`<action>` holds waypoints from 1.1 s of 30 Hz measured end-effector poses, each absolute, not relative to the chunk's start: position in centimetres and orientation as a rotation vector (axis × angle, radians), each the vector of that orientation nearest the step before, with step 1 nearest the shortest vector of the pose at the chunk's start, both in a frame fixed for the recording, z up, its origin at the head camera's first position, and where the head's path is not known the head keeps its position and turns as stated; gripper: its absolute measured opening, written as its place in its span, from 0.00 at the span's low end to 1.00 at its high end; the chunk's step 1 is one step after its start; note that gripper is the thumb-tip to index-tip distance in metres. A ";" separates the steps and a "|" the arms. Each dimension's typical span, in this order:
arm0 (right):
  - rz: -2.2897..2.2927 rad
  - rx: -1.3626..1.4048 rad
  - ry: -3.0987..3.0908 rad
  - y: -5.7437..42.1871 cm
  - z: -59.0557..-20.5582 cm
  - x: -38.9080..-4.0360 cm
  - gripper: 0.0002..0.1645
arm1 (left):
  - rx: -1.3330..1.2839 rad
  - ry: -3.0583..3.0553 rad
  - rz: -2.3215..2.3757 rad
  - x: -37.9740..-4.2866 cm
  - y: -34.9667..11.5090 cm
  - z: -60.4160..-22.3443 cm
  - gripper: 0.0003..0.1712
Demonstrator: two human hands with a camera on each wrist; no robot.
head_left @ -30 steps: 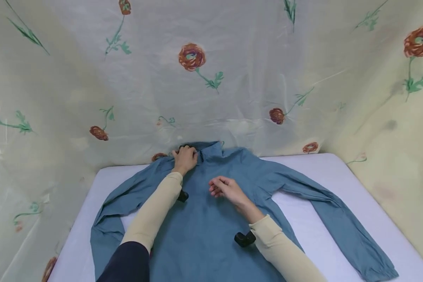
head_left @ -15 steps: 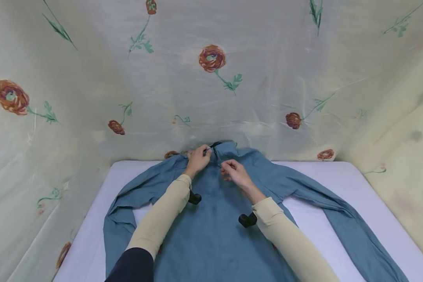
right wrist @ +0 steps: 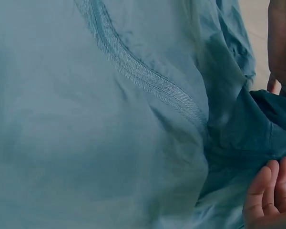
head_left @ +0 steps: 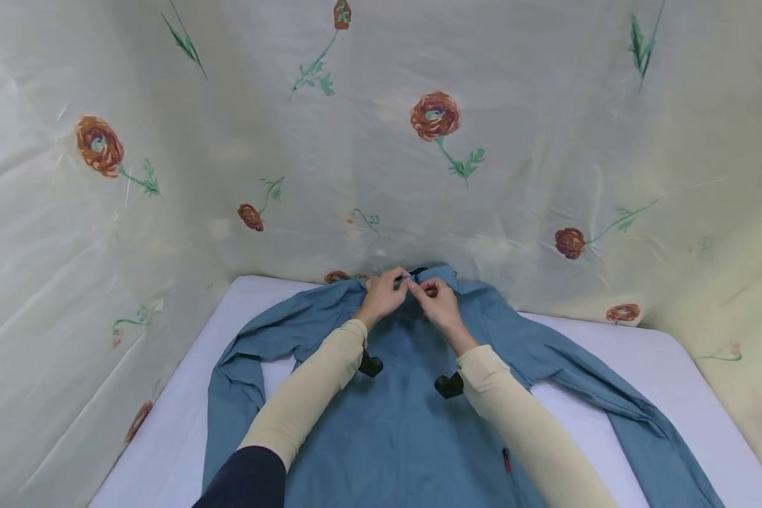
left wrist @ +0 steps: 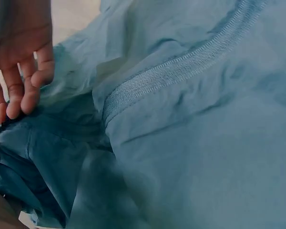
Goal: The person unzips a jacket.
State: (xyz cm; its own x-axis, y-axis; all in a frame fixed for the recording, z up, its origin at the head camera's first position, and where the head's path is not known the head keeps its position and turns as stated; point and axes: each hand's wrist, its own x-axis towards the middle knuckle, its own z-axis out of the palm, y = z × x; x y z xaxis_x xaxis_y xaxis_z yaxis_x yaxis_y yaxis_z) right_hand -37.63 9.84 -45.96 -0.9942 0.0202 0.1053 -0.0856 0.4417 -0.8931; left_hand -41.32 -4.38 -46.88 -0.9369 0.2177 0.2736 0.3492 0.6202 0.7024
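Note:
A blue jacket [head_left: 400, 416] lies front up, sleeves spread, its collar [head_left: 443, 274] at the far end in the head view. My left hand [head_left: 383, 293] pinches the collar's left edge. Beside it, my right hand [head_left: 441, 303] pinches the collar front with curled fingers; the fingertips of both hands nearly meet. A dark strip shows at the neck opening. In the left wrist view the right hand [left wrist: 24, 76] hangs over gathered cloth near a stitched band [left wrist: 171, 69]. The right wrist view has the right hand [right wrist: 271, 195] at the lower right; its grip is partly out of frame.
The jacket lies on a table with a pale lilac cover [head_left: 609, 335]. Flower-printed curtains [head_left: 330, 176] hang behind and at both sides, close to the collar. Black wrist cameras [head_left: 449, 385] hang below the forearms. A small red tip [head_left: 506, 461] shows on the jacket's right side.
My right hand has moved forward from above the chest to the collar, meeting the left hand and taking hold there. The left hand stays at the collar. The head view has turned left.

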 end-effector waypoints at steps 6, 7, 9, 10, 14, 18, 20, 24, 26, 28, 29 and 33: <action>1.477 0.046 -2.560 9.2 -46.7 -38.3 0.18 | -0.484 -2.643 -1.192 -40.6 -5.1 -47.4 0.16; 1.503 0.045 -2.566 9.2 -46.9 -38.3 0.18 | -0.476 -2.635 -1.186 -40.5 -5.2 -47.5 0.15; 1.566 0.045 -2.577 9.2 -47.0 -38.3 0.18 | -0.462 -2.616 -1.188 -40.2 -5.2 -47.6 0.15; 1.594 0.037 -2.576 9.2 -47.0 -38.3 0.18 | -0.458 -2.608 -1.194 -40.2 -5.1 -47.7 0.15; 1.695 0.013 -2.555 9.5 -46.9 -38.1 0.18 | -0.443 -2.577 -1.198 -40.2 -4.6 -47.7 0.15; 1.731 0.010 -2.530 9.5 -46.5 -38.3 0.20 | -0.397 -2.537 -1.198 -40.6 -4.0 -47.4 0.15; 1.735 0.000 -2.514 9.4 -46.4 -38.2 0.20 | -0.371 -2.523 -1.205 -40.7 -3.7 -47.4 0.15; 1.736 -0.018 -2.493 9.2 -46.4 -38.1 0.19 | -0.344 -2.503 -1.214 -40.8 -3.4 -47.3 0.15; 1.748 -0.030 -2.487 9.1 -46.5 -38.1 0.19 | -0.342 -2.487 -1.215 -40.8 -3.3 -47.4 0.15; 1.764 -0.033 -2.497 9.1 -46.7 -37.9 0.19 | -0.329 -2.457 -1.236 -40.8 -3.1 -47.6 0.14; 1.771 -0.033 -2.508 9.1 -46.7 -37.8 0.19 | -0.315 -2.444 -1.260 -40.8 -3.0 -47.6 0.14; 1.793 -0.033 -2.527 9.1 -47.3 -37.6 0.21 | -0.274 -2.422 -1.322 -41.0 -2.9 -47.6 0.13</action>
State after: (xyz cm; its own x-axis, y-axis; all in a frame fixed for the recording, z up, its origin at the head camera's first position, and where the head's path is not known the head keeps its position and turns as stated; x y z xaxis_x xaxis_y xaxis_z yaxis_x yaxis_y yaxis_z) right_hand -37.59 9.05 -47.27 -0.9989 0.0421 0.0228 -0.0076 0.3306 -0.9437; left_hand -41.02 -2.93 -47.62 -0.9139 -0.0051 0.4058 0.3386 0.5419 0.7693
